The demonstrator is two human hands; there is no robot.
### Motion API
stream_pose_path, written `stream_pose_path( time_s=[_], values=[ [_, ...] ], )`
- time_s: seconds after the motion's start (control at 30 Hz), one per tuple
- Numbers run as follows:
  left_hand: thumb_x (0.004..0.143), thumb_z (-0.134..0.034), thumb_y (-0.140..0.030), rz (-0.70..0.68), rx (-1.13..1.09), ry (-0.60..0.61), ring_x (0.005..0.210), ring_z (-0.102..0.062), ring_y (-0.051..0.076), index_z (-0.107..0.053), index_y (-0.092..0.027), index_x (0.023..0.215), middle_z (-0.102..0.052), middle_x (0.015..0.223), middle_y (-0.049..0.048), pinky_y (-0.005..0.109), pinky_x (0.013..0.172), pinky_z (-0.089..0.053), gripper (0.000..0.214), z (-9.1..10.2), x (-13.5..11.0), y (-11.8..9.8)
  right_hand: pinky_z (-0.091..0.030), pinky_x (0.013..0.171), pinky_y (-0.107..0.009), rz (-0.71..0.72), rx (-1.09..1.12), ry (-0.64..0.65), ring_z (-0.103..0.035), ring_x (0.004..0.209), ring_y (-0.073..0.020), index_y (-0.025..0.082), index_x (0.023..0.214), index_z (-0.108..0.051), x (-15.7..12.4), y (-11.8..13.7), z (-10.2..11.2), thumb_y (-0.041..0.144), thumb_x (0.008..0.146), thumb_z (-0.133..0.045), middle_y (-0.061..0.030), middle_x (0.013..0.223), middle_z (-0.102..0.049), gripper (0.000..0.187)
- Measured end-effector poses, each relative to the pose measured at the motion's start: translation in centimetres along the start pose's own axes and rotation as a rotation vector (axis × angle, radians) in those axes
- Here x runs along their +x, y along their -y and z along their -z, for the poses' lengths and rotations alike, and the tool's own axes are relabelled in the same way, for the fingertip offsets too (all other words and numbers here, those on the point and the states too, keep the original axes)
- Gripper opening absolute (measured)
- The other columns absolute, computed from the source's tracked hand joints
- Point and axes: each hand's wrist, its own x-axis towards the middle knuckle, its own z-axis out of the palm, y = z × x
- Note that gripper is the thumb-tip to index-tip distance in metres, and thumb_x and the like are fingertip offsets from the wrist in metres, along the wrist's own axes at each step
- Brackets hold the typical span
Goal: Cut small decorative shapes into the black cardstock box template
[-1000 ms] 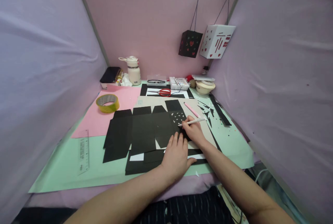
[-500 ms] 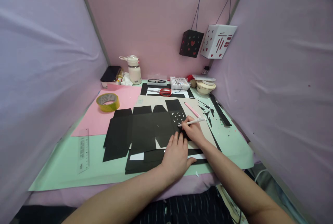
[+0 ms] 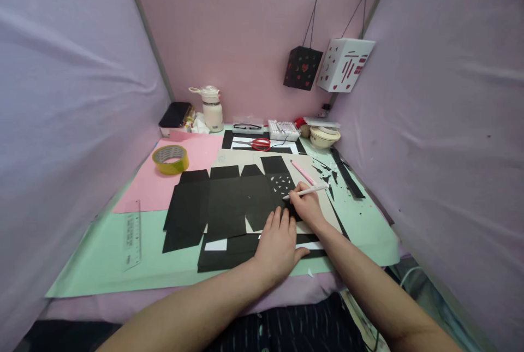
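Observation:
A flat black card box template (image 3: 227, 199) with tabs lies across a pale board (image 3: 323, 204). Its right panel has several small white-showing cut-outs. My right hand (image 3: 307, 204) pinches a slim white pen-shaped cutter (image 3: 309, 191), its tip at the card just below the cut-outs; the blade is too small to make out. My left hand (image 3: 278, 237) lies flat, fingers stretched over the template's lower right edge, its palm over a black frame-like card (image 3: 213, 262) underneath. A pink pen-shaped tool (image 3: 303, 172) rests just beyond my right hand.
Yellow tape (image 3: 170, 160) and a clear ruler (image 3: 133, 234) lie left. Red-handled scissors (image 3: 260, 144), a box of markers (image 3: 284, 130) and a bottle (image 3: 213, 112) stand behind. Black scraps (image 3: 326, 176) are at right. Black (image 3: 303, 68) and white (image 3: 346, 65) paper lanterns hang above.
My right hand has shifted slightly to the right with the white cutter, whose tip moved a little along the black card. My left hand stays in place.

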Motion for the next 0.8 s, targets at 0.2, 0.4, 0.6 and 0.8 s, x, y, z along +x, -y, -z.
stream_pose_path(
  time_s=[0.2,0.4,0.6,0.8],
  values=[
    [0.084,-0.048,-0.062,0.005,-0.004,-0.018,0.134,-0.033,0.035,-0.049,-0.006,0.132,-0.044,0.14,0.0205,0.048,0.11,-0.028,0.073,0.05,0.03,-0.02,-0.036,0.057,-0.027,0.0,-0.002,0.024,-0.046,0.054,-0.0128,0.021,0.058,-0.044,0.0,-0.06,-0.1,0.022,0.075,-0.052,0.0053,0.054,-0.048,0.019],
    [0.084,-0.049,-0.061,0.005,-0.017,-0.036,0.134,-0.034,0.035,-0.048,-0.006,0.132,-0.043,0.141,0.0206,0.049,0.109,-0.028,0.074,-0.22,0.04,-0.04,-0.036,0.057,-0.027,0.023,0.002,0.085,-0.048,0.055,-0.0128,0.021,0.06,-0.046,-0.11,0.13,0.0,0.024,0.079,-0.052,0.0049,0.055,-0.05,0.02],
    [0.084,-0.048,-0.062,0.004,-0.015,-0.03,0.133,-0.033,0.036,-0.046,-0.004,0.133,-0.042,0.141,0.0204,0.048,0.11,-0.027,0.076,-0.2,0.03,-0.04,-0.035,0.058,-0.027,0.027,0.002,0.097,-0.047,0.056,-0.013,0.021,0.06,-0.046,-0.13,0.39,0.07,0.025,0.078,-0.052,0.0047,0.056,-0.049,0.02],
    [0.082,-0.052,-0.061,-0.001,0.003,-0.024,0.134,-0.033,0.036,-0.048,-0.005,0.132,-0.043,0.14,0.0209,0.048,0.11,-0.027,0.075,-0.24,0.04,-0.02,-0.036,0.058,-0.027,0.0,0.021,-0.013,-0.045,0.055,-0.0128,0.021,0.058,-0.043,-0.15,0.06,0.07,0.021,0.074,-0.052,0.0057,0.054,-0.046,0.018]
  ],
)
